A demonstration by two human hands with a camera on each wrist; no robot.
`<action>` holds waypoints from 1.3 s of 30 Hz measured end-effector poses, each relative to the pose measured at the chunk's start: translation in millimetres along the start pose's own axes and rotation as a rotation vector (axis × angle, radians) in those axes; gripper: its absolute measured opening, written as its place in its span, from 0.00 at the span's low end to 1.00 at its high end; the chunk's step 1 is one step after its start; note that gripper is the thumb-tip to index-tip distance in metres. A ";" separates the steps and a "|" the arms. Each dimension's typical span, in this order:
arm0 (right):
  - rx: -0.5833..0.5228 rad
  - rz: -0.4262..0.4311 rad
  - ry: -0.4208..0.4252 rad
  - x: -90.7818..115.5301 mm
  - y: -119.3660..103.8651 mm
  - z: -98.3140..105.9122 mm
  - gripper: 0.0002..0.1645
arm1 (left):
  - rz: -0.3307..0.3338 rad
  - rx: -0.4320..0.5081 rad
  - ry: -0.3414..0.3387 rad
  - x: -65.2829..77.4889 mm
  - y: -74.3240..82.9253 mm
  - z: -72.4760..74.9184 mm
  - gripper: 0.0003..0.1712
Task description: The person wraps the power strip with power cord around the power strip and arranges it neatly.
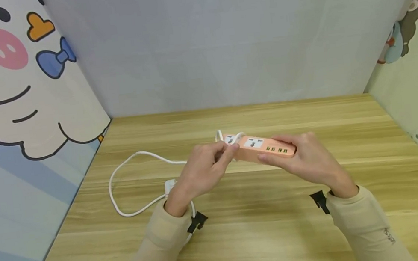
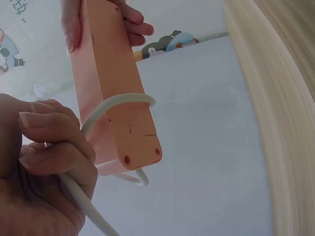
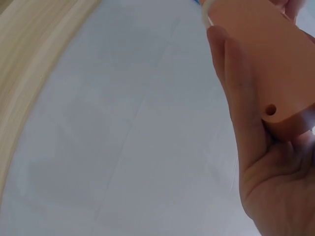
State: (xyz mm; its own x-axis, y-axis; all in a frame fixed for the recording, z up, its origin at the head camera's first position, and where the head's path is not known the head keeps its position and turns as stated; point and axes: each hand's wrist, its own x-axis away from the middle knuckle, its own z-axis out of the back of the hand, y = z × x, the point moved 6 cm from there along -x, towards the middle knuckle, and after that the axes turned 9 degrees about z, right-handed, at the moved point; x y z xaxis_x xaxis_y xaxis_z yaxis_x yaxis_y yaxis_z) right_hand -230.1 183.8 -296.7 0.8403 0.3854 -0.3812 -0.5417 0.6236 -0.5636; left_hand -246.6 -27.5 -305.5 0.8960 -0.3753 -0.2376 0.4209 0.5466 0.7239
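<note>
The right hand (image 1: 309,158) grips one end of a peach power strip (image 1: 262,147) above the middle of the bench (image 1: 267,235); the left hand (image 1: 205,167) curls round its white cord (image 2: 120,98), which loops toward the bench's left edge. The strip should be stiff, light, smooth, best gripped by its sides; the right sleeve's lettering (image 1: 389,236) is unreadable
</note>
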 end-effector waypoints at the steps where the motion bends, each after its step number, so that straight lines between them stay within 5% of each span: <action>1: 0.000 0.002 0.014 0.0 0.5 0.6 0.24 | -0.009 0.013 0.002 -0.1 0.6 -0.3 0.22; 8: -0.013 0.014 0.096 0.3 2.4 4.0 0.22 | -0.030 0.112 -0.020 0.0 3.6 -2.6 0.22; 19: -0.034 0.021 0.262 1.6 4.6 14.0 0.21 | -0.011 0.310 -0.161 4.3 6.0 -8.7 0.21; 30: -0.081 0.026 0.328 4.0 -1.2 17.1 0.20 | -0.085 0.500 -0.312 5.5 7.1 -8.0 0.18; 39: -0.075 -0.005 0.350 3.3 1.3 18.1 0.23 | -0.060 0.511 -0.354 4.4 4.5 -9.7 0.19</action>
State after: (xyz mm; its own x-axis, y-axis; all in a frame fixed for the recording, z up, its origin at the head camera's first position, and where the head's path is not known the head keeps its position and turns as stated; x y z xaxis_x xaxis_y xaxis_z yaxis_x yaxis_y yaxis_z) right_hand -227.7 198.2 -285.5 0.7923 0.1183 -0.5985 -0.5482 0.5686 -0.6133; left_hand -239.4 -19.3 -309.5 0.7345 -0.6676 -0.1214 0.2690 0.1223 0.9553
